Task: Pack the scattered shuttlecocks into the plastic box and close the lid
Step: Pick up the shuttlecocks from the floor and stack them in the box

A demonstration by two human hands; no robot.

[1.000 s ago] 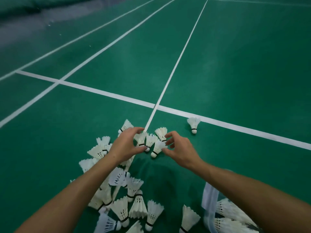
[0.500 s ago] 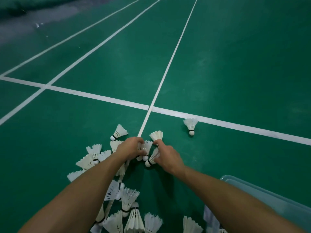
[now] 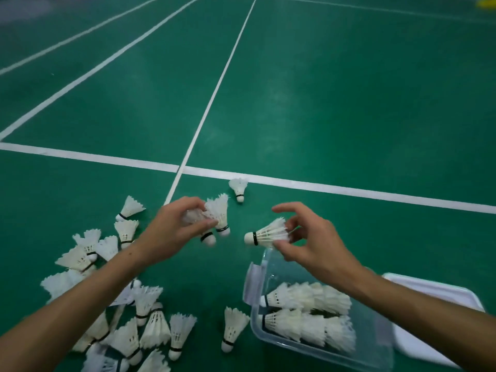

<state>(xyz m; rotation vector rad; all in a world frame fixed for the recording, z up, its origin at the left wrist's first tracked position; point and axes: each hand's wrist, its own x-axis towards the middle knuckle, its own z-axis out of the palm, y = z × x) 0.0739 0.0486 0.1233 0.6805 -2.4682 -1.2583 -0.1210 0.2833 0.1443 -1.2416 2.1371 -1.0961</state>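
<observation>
Court floor [image 3: 322, 103], shuttlecocks [image 3: 218, 210] now lifted

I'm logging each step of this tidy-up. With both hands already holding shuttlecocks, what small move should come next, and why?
Probably lower the right hand and lay its white feather shuttlecock into the clear plastic box. The hand holds it just above the box's far end, the white lid lies off beside the box, and the box has free space beside its rows.
</observation>
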